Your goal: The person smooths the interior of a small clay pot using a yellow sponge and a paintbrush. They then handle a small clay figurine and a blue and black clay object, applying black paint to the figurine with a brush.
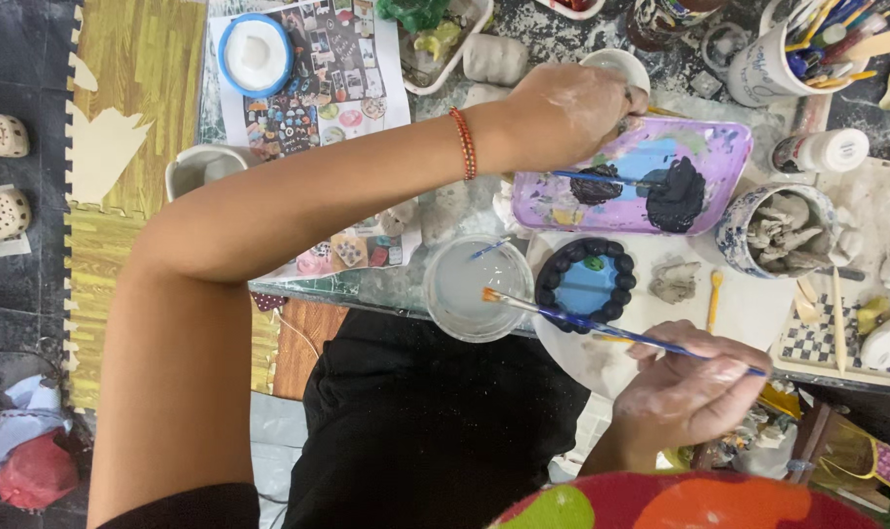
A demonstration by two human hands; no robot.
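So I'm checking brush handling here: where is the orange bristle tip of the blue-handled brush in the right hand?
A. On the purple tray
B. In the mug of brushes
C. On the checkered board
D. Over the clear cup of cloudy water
D: the right hand holds the blue-handled brush with its orange tip over the clear cup of cloudy water.

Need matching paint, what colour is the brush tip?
Orange, on the brush tip, seen in the head view.
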